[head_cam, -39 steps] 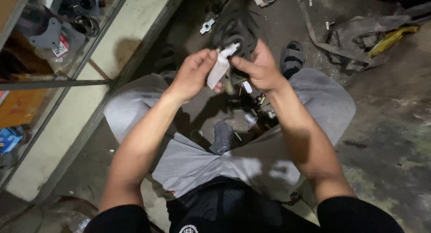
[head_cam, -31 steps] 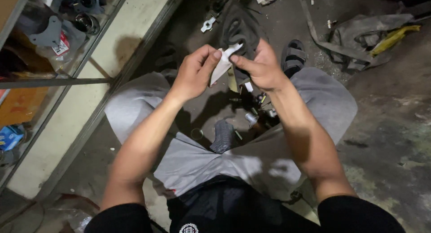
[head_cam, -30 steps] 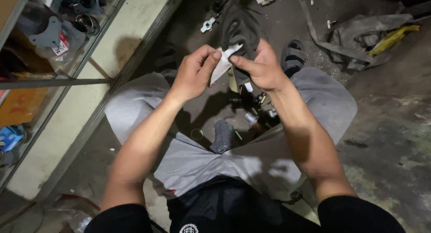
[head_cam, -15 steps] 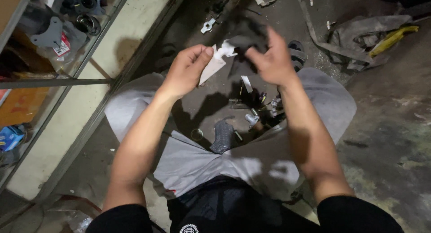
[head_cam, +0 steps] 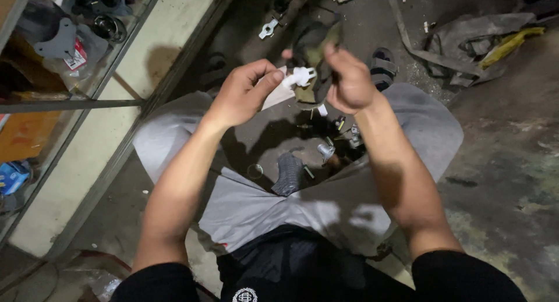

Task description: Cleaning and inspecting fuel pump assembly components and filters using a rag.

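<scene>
Since a second ago the hands have drawn apart — the left hand (head_cam: 241, 95) now alone pinches the small white part (head_cam: 298, 76) and its pale wrapper (head_cam: 277, 96) above the lap, while the right hand (head_cam: 348, 78) has closed on a dark rag (head_cam: 311, 46) — so the part looks unwrapped

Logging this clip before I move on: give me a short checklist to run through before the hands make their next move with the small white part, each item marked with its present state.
1. Left hand grips the white wrapper: ok.
2. Small white part sits at the wrapper's mouth, between both hands: ok.
3. Right hand has hold of the white part: cannot tell, its fingers curl beside it.
4. Part fully out of the wrapper: cannot tell.
5. Loose metal pieces on the floor lie apart from both hands: ok.
6. Both hands in view: ok.
</scene>
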